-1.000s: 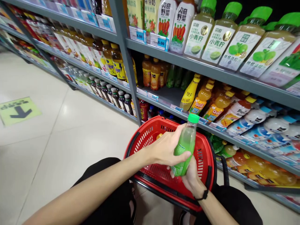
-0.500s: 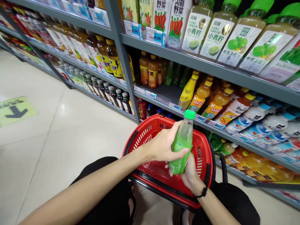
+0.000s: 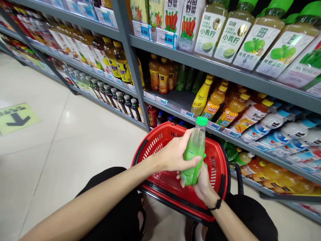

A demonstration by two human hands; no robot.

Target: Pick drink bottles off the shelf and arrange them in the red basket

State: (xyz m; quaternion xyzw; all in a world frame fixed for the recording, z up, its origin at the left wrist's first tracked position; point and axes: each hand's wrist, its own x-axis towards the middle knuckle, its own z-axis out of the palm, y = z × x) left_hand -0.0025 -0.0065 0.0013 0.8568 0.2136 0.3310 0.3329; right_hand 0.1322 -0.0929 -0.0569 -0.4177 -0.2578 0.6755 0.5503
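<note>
A green drink bottle (image 3: 193, 154) with a bright green cap is tilted slightly to the right above the red shopping basket (image 3: 165, 190). My left hand (image 3: 175, 152) grips it from the left, its thumb lying across the front of the label. From below and the right, my right hand (image 3: 202, 184) wraps the bottle's lower part, with a few fingertips showing at its left side; a black band circles that wrist. Inside the basket, partly hidden behind the hands, a bit of another green item shows. The basket stands on the floor between my knees.
Right in front are grey drink shelves (image 3: 175, 100). The middle one carries orange juice bottles (image 3: 163, 75) and a yellow bottle (image 3: 202, 95); large green-capped bottles (image 3: 230, 33) line the upper shelf. A floor sign (image 3: 18, 117) with an arrow lies left on the tiles.
Hardly anything differs. The bottle and both hands have shifted very slightly up and left, with the grip unchanged.
</note>
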